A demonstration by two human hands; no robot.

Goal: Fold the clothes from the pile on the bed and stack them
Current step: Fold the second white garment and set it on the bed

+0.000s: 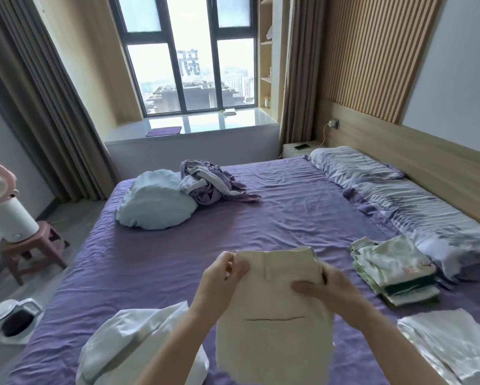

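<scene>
Two hands, the left hand (222, 276) and the right hand (327, 284), hold one cream garment (275, 329). One stack of folded clothes (394, 273) lies on the bed (288, 218), with one crumpled purple heap (211, 184) and one pale blue cushion (155, 204). Two pillows lie at the headboard: the far pillow (352, 165) and the near pillow (427, 215). One stool (30, 248) stands on the floor.
</scene>
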